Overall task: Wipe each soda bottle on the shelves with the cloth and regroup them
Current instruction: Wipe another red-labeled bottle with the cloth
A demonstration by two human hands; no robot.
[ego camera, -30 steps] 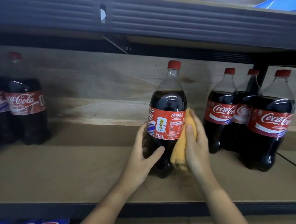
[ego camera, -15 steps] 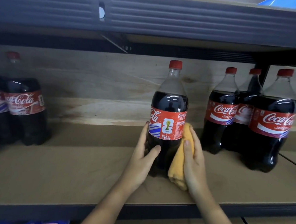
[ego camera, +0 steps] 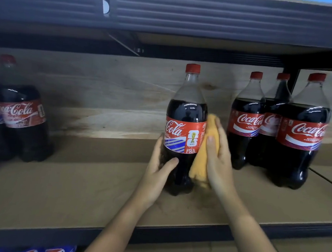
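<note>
Tall clear plastic cola bottle with red cap and red label stands upright mid-shelf on the brown cardboard-lined shelf board, nearer its front edge than the back; left hand grips its lower body, thumb across the front, fingers wrapped behind and hidden. Right hand presses a folded orange-yellow cloth flat against the bottle's right side, fingers straight along the cloth, which is partly covered by the palm. Three similar red-label cola bottles cluster toward the right end, the rear one mostly hidden; blurred dark cola bottles at the left end are cut off by the frame, count unclear.
</note>
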